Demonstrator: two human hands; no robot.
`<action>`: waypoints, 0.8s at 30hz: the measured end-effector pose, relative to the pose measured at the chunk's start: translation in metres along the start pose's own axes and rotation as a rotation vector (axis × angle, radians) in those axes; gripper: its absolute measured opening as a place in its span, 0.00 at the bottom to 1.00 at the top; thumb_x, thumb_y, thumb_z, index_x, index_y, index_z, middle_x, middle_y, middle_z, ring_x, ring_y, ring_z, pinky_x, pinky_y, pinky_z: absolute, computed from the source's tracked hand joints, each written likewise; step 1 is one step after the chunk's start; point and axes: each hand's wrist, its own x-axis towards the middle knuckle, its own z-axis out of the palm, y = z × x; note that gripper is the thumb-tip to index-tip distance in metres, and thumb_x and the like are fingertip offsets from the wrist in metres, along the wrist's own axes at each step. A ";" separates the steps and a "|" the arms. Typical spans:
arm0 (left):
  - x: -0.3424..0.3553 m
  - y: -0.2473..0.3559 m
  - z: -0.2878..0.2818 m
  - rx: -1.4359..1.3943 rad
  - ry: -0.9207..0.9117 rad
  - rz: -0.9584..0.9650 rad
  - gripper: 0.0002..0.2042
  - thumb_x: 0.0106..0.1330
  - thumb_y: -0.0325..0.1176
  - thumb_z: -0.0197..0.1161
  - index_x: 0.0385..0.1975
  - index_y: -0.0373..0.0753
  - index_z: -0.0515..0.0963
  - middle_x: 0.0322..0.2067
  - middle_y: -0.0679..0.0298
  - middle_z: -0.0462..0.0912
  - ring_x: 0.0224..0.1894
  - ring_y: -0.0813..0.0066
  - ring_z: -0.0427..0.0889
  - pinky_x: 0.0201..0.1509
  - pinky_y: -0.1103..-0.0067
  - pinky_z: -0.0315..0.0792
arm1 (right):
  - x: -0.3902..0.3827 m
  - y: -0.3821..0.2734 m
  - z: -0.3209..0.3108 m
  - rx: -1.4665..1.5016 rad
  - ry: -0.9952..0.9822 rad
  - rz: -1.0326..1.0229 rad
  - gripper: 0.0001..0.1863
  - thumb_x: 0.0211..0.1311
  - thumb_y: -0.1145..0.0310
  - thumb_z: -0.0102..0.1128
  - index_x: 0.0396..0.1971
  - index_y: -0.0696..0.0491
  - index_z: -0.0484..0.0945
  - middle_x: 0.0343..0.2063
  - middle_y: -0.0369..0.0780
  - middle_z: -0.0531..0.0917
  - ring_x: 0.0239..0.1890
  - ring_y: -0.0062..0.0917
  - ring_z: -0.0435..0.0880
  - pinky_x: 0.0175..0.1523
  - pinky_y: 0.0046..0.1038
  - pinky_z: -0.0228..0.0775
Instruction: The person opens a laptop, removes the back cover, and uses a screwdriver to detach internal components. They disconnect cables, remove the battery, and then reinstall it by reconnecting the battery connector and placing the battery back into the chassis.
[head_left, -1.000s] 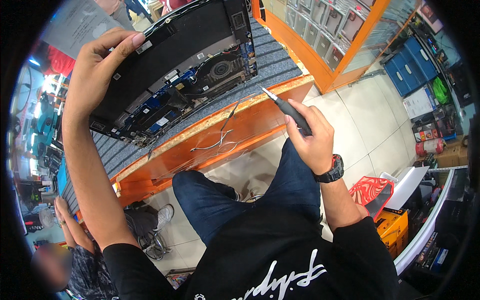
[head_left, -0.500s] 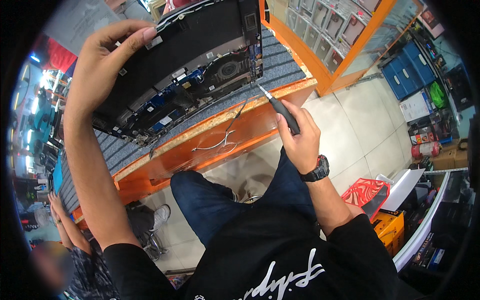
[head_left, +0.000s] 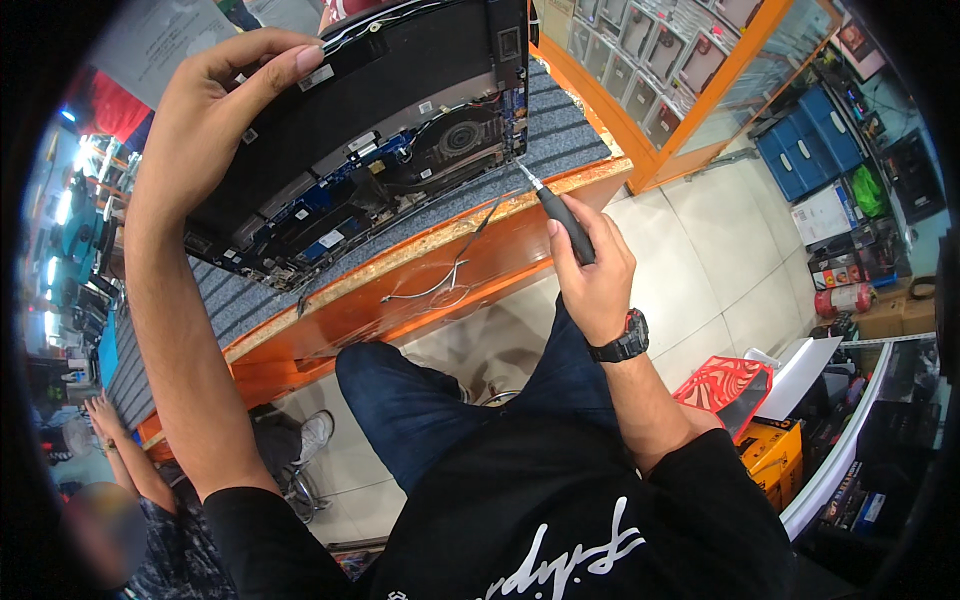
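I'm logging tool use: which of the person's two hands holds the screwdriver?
The right hand, with the wristwatch, grips the black screwdriver; the left hand only steadies the opened laptop.

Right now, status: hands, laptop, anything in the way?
Left hand holds opened laptop tilted up. Right hand grips screwdriver, tip at laptop's lower corner. Loose wires dangle over counter edge, off the tip.

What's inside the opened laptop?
Inside the opened laptop: a round cooling fan, blue circuit board, cables. The left hand covers the upper-left corner; anything beneath stays hidden.
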 end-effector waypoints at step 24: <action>0.000 0.000 -0.001 0.002 -0.044 0.012 0.16 0.73 0.44 0.64 0.48 0.37 0.85 0.34 0.68 0.85 0.36 0.86 0.82 0.40 0.86 0.76 | 0.007 -0.028 -0.008 -0.138 -0.089 0.241 0.13 0.66 0.68 0.68 0.44 0.57 0.77 0.25 0.43 0.85 0.27 0.34 0.87 0.34 0.31 0.79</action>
